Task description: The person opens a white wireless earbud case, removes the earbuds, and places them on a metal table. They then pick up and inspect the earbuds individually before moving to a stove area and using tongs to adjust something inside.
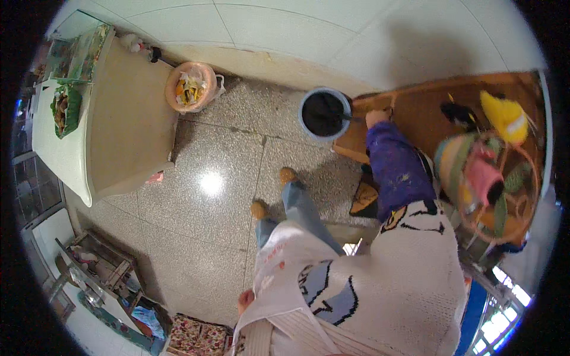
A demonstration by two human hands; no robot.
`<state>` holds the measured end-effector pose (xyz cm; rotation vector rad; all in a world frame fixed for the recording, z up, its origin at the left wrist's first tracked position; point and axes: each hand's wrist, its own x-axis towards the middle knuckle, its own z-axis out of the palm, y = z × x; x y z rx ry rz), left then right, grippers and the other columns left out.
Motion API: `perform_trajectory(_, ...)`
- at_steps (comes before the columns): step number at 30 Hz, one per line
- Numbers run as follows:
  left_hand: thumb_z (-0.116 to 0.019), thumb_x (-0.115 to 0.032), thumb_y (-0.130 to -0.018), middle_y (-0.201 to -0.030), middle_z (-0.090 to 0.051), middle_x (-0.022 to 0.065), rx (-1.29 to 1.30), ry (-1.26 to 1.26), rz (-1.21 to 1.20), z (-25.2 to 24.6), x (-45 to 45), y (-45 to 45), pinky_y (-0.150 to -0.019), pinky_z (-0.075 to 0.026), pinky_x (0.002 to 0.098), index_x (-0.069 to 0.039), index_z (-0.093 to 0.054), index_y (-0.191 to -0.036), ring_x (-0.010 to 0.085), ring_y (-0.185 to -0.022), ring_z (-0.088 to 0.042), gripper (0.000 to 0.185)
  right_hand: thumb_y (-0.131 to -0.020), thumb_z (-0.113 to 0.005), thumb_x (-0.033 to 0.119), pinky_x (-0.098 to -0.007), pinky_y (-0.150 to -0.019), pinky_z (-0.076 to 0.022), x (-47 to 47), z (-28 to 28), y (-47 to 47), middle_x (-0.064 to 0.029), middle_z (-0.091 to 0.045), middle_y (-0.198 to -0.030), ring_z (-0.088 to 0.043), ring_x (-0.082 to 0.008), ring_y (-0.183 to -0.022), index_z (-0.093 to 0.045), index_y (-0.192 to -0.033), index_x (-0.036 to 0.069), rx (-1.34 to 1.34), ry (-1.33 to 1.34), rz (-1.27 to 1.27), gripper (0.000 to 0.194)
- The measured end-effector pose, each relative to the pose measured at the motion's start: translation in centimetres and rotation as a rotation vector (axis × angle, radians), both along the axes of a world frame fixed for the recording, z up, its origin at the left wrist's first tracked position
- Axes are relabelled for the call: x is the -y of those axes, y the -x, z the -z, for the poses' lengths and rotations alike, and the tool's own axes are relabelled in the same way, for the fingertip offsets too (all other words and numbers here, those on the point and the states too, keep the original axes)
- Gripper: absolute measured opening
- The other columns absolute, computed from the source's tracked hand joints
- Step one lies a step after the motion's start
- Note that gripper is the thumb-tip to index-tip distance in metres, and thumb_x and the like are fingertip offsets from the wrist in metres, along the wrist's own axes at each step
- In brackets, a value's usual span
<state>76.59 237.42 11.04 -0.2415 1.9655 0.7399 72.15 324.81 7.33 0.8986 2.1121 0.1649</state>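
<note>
My right hand (377,118), in a purple sleeve, reaches forward beside a wooden cabinet. It is closed around a dark handle (354,118) that runs into a light-blue bucket (304,127). The bucket stands on the floor by the wall, and its inside is dark, so the handle's far end is hidden. My left hand (245,301) hangs low at my side, next to the edge of a white apron (278,262) with red print. Only part of that hand shows, and whether it grips anything is unclear.
A pink bin (171,91) holding scraps stands beside a cream cabinet (129,111). On the wooden cabinet (414,102) at right are a yellow item (503,118) and a basket (449,167). A wooden rack (118,271) and a flowered box (198,336) stand lower left.
</note>
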Motion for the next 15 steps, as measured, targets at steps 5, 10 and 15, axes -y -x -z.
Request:
perform_trajectory(5, -0.061, -0.025, -0.093, -0.095, -0.07, 0.0082, 0.069, -0.053, 0.045, 3.8, -1.2, 4.9, -0.078, -0.051, 0.0315, -0.002, -0.068, -0.109, 0.0169, -0.088, -0.064, 0.029, -0.091, -0.058, 0.02, -0.0442, -0.093, -0.0519, 7.6, -6.3, -1.5, -0.0195, -0.064, -0.123, -0.061, -0.0356, -0.115, -0.068, -0.117, 0.005, -0.283, 0.058, 0.708, 0.031)
perform_trajectory(10, -0.063, -0.02, -0.093, -0.1, -0.07, 0.0095, -0.044, -0.143, 0.268, 2.4, -3.3, 9.9, -0.085, -0.05, 0.0308, -0.001, -0.065, -0.113, 0.0179, -0.095, -0.064, 0.028, -0.075, -0.073, 0.057, -0.0414, -0.099, -0.0474, 20.9, -0.1, -5.8, -0.0189, -0.061, -0.129, -0.059, -0.0352, -0.117, -0.065, -0.122, 0.003, -0.465, 0.321, 0.742, 0.071)
perform_trajectory(15, -0.063, -0.016, -0.092, -0.1, -0.069, 0.0087, -0.156, -0.147, 0.315, -0.9, -1.9, 11.8, -0.087, -0.049, 0.0295, 0.0, -0.065, -0.11, 0.0166, -0.097, -0.063, 0.024, -0.087, -0.068, 0.038, -0.0349, -0.055, -0.0413, 30.5, 4.4, -8.3, -0.0095, -0.057, -0.077, -0.051, -0.0218, -0.063, -0.066, -0.103, 0.003, -0.93, 0.749, 1.787, 0.037)
